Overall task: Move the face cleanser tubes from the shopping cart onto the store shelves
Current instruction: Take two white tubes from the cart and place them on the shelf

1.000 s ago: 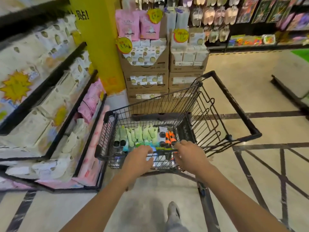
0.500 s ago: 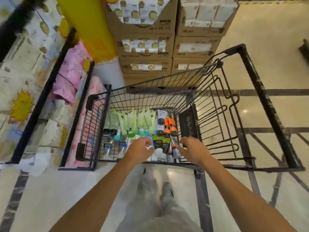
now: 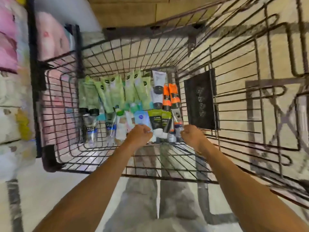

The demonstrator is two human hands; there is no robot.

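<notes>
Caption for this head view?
Both hands reach into a wire cart holding cleanser tubes.

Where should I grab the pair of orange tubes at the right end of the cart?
Pinch the orange tubes across their flat upper bodies, reaching straight down from above. They lie flat on the cart floor, dark caps toward you, close to the right wire wall, so a sideways approach looks cramped.

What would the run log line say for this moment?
left hand and right hand: curled over tubes | shopping cart: tubes inside | grasp: unclear, blurred
</notes>
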